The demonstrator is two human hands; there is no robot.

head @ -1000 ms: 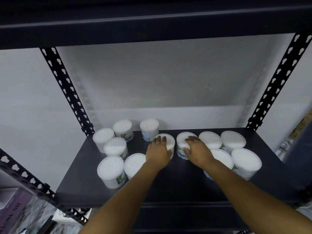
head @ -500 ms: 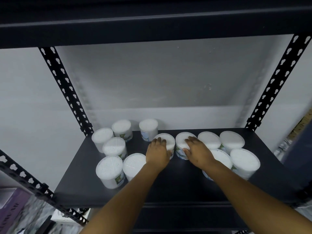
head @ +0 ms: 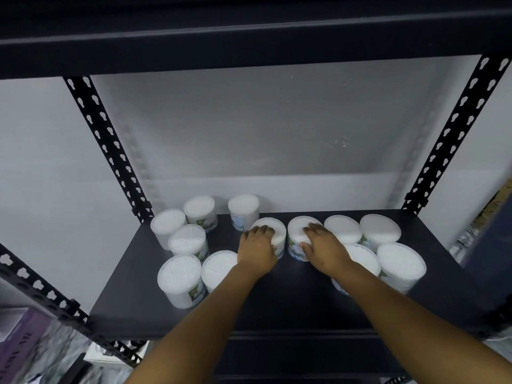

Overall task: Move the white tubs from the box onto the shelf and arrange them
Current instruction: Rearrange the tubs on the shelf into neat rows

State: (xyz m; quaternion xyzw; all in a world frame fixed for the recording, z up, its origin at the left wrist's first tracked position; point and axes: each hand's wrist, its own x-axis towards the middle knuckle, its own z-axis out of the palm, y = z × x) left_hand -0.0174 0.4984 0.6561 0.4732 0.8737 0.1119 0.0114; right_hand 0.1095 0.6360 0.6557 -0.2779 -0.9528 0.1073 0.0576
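Note:
Several white tubs stand on the dark shelf. My left hand holds a middle tub, fingers over its lid and thumb on its near side. My right hand holds the neighbouring tub the same way. To the left stand more tubs, among them one at the front and one at the back. Another cluster on the right includes a front tub and a rear one. The box is out of view.
Black perforated uprights rise at the back left and back right. An upper shelf hangs overhead. The shelf's front half shows bare surface. A purple carton sits low on the left.
Both hands stay on the same two middle tubs. The view has shifted only slightly.

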